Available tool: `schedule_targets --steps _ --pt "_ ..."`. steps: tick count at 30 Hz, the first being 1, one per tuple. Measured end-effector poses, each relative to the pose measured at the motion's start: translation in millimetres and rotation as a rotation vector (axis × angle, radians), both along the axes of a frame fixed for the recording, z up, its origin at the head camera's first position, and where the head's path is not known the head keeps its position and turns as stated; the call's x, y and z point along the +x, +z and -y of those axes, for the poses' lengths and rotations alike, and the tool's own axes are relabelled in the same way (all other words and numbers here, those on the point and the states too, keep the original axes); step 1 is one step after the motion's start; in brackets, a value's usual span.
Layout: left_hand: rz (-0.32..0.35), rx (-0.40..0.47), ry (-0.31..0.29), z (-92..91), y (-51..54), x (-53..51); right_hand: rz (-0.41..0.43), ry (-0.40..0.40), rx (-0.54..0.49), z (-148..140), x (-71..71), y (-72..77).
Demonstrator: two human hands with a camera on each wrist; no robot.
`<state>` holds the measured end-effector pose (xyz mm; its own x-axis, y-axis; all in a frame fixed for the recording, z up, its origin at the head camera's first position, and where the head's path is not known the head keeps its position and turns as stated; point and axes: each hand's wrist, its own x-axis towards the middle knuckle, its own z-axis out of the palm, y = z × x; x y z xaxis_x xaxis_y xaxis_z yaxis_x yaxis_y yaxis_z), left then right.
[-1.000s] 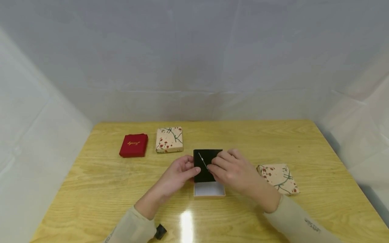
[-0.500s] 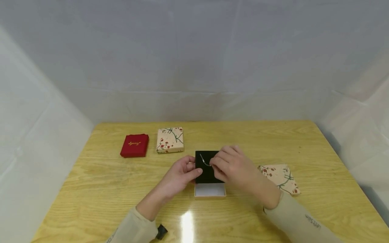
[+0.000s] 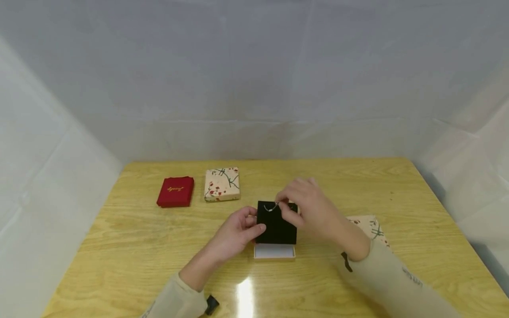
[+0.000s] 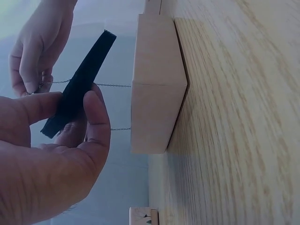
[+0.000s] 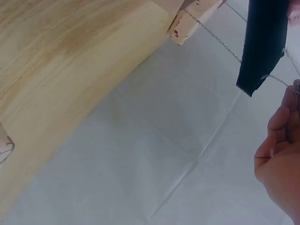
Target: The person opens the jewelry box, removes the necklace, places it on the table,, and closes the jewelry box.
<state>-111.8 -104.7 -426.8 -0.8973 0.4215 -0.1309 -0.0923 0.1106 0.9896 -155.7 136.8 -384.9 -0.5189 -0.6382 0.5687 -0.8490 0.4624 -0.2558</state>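
Observation:
My left hand (image 3: 237, 232) grips a square black jewellery pad (image 3: 277, 232) by its left side, thumb on top. The left wrist view shows the pad (image 4: 84, 79) tilted and raised above an open box base (image 4: 157, 84). A thin silver chain necklace (image 3: 271, 210) lies across the pad's upper face, and my right hand (image 3: 312, 207) pinches it near the far edge. Two strands of chain (image 4: 112, 85) run from below the pad down to the box. In the right wrist view the chain (image 5: 215, 37) passes behind the pad (image 5: 265, 42). The box's inside is mostly hidden from above.
A red box (image 3: 176, 192) with gold lettering and a cream floral box (image 3: 222, 184) stand at the back left. To the right, a floral lid or box (image 3: 371, 225) is partly covered by my right forearm. A black object (image 3: 212, 304) sits by the left sleeve.
My right hand has moved up and away, drawing the chain into a curve toward the pad's far edge. The pad in my left hand has shifted slightly right and nearer.

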Motion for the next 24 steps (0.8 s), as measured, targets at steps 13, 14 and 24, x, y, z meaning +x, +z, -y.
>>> schedule_targets --steps 13,14,24 --pt "-0.035 -0.04 -0.018 0.4 2.4 2.8 0.155 -0.029 0.019 6 -12.1 12.5" --pt "-0.036 -0.043 -0.018 0.4 2.4 2.9 0.171 -0.034 0.017 7 -13.2 13.0" --pt "-0.053 -0.063 -0.034 0.4 2.8 3.0 0.308 -0.068 -0.022 11 -23.3 18.4"
